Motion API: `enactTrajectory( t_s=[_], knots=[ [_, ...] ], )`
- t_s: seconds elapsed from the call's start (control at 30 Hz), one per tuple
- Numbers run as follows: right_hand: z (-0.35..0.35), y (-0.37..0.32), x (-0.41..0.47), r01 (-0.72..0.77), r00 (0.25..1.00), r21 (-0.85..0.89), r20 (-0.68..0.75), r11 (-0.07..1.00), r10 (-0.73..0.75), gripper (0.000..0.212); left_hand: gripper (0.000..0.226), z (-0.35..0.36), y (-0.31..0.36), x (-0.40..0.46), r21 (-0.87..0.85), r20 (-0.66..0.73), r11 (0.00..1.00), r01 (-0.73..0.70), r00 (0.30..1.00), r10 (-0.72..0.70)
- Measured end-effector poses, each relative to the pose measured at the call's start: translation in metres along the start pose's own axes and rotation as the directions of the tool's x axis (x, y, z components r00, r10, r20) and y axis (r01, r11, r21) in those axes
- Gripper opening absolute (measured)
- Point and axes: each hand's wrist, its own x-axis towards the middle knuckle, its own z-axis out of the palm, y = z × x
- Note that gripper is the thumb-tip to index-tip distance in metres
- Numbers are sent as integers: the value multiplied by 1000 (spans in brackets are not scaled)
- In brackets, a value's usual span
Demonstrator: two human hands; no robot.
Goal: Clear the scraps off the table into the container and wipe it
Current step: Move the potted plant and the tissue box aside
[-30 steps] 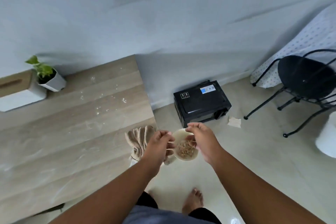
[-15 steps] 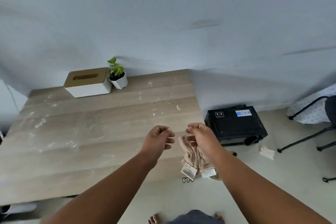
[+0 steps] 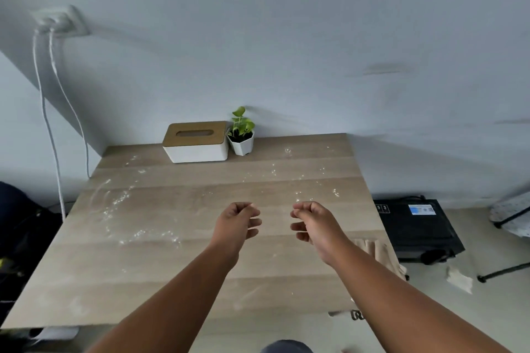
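Two hands hover side by side above the middle of the counter (image 3: 177,272), apart from each other: the left hand (image 3: 236,225) and the right hand (image 3: 314,223) each have fingers loosely curled inward with nothing visible between them. The counter's far edge meets the wall, its right edge runs beside a strip of floor, and its near edge lies just under the forearms. The broad middle and near part of the wood are bare apart from pale smears; white scraps (image 3: 298,180) are scattered across the far right part, and a second streaked patch (image 3: 123,209) crosses the left side. At the far edge stand one tissue box (image 3: 196,142) and one small potted plant (image 3: 241,135), just beside each other. One beige cloth (image 3: 378,255) hangs over the right edge, partly hidden by the right forearm. On the floor to the right sit one black box-shaped appliance (image 3: 418,226) and one crumpled paper (image 3: 459,279). Two white cables (image 3: 48,112) drop from one wall socket (image 3: 61,21) at left. The container cannot be seen.
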Motion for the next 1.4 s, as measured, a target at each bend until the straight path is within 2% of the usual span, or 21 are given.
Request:
enactTrajectory(
  t_s=[0.27,0.43,0.67,0.77,1.1,1.23,1.4],
  knots=[
    [34,-5,30,-3,999,-67,38,998,6,10,17,-24,3,27,-77,-58,996,42,997,-47],
    [51,-9,68,-20,997,-97,68,995,27,9,17,-40,6,46,-60,-120,996,64,990,-71],
    [77,-24,122,3,991,-97,135,995,10,12,15,-57,38,84,-57,-250,998,21,968,-34],
    [83,-31,139,2,987,-75,158,997,10,16,14,-53,43,95,-51,-266,999,12,964,-26],
    [101,-55,194,30,996,-37,87,999,-27,18,9,-44,73,163,203,-217,979,-27,974,71],
    [112,-60,207,56,998,-82,40,995,-53,41,6,-47,96,203,453,-188,884,-121,956,227],
    [126,-59,223,103,993,-66,61,993,-99,67,18,-50,134,274,754,35,589,-290,913,406]
  ],
)
